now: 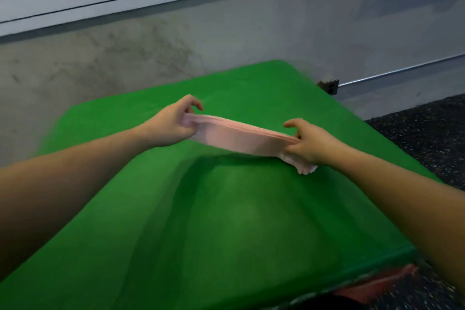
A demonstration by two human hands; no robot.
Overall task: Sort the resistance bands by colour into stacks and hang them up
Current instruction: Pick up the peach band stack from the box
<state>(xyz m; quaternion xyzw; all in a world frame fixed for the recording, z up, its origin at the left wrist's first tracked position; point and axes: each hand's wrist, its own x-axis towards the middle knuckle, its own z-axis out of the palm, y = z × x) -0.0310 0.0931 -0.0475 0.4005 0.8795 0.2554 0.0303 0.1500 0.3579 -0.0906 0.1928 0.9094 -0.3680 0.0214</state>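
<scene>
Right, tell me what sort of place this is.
Probably a gym: dark speckled rubber floor, a green mat, and a stack of pink bands held between both hands.

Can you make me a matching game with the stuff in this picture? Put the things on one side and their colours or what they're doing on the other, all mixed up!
Things:
1. stack of bands
2. table top
3. left hand
4. floor on the right

Colour or state:
A. dark and speckled
B. pink, held up off the table
C. grips one end of the bands
D. bright green

Right pairs: 1-B, 2-D, 3-C, 4-A. The right hand grips the other end of the bands.
</scene>
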